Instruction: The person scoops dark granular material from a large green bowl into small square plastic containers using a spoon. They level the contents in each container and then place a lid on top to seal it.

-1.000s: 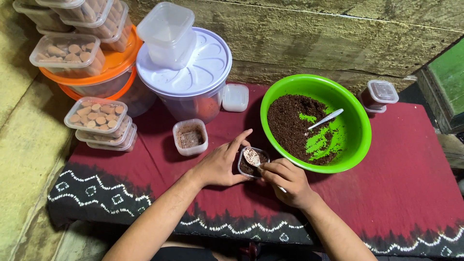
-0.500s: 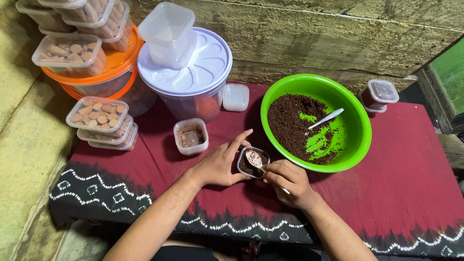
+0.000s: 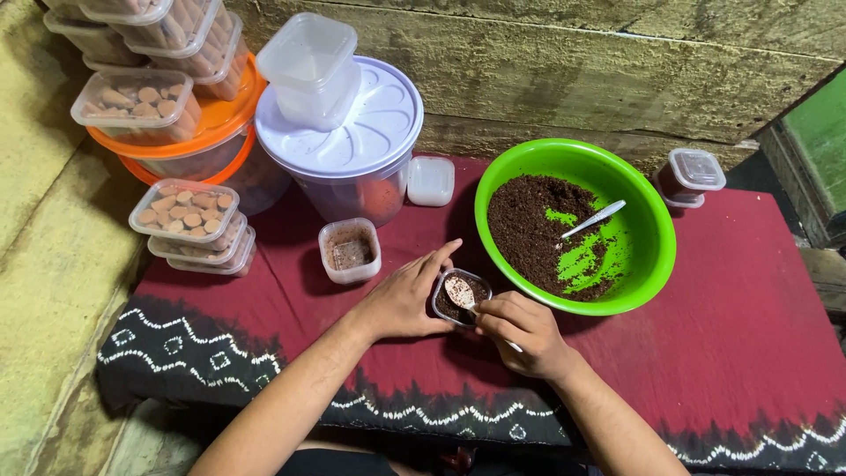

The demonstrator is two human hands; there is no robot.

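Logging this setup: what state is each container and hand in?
Small tub: open, dark crumbs inside.
Left hand: steadies the small tub.
Right hand: holds a spoon.
Green bowl: partly filled.
Side tub: open.
Far tub: lidded.

We see two bare forearms, no sleeves reaching the wrists; the left hand [image 3: 401, 300] and right hand [image 3: 522, 333] carry no rings, watch, bracelets or gloves.
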